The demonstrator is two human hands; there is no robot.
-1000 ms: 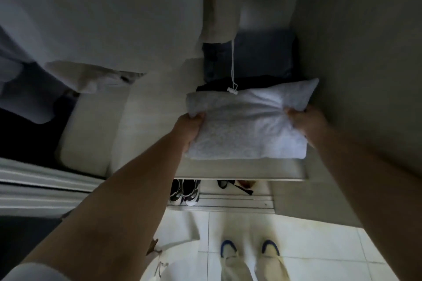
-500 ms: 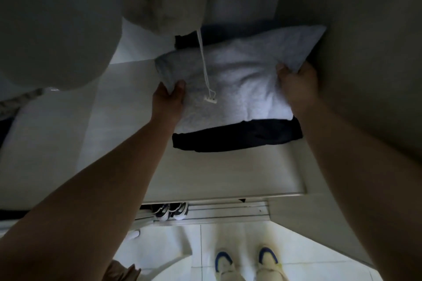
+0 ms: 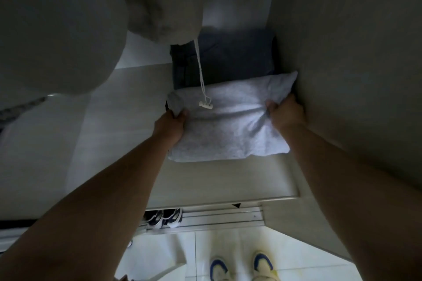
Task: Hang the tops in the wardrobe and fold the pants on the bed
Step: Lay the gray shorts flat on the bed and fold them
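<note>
- since a moment ago the folded grey pants [image 3: 228,125] have come back toward the front edge of the wardrobe shelf [image 3: 217,180]; half a second ago they lay deeper in, with a dark folded garment showing beneath their near edge, and that garment is now covered.
- the left hand [image 3: 170,124] grips the pants' left edge with curled fingers; the right hand [image 3: 285,110] pinches the right edge, bunching the cloth, close against the wardrobe's right wall [image 3: 354,75].
- judgement: the pants are being squared on the stack, so this folded pair looks nearly put away; release is probably next.
- count: one grey folded pair in hand; one dark blue folded garment [image 3: 223,59] behind it toward the back right corner of the shelf; two pale garments hang above, one with a drawstring [image 3: 202,80] dangling over the pants.
- one pair of sneakers [image 3: 163,218] sits below the shelf's front edge.
</note>
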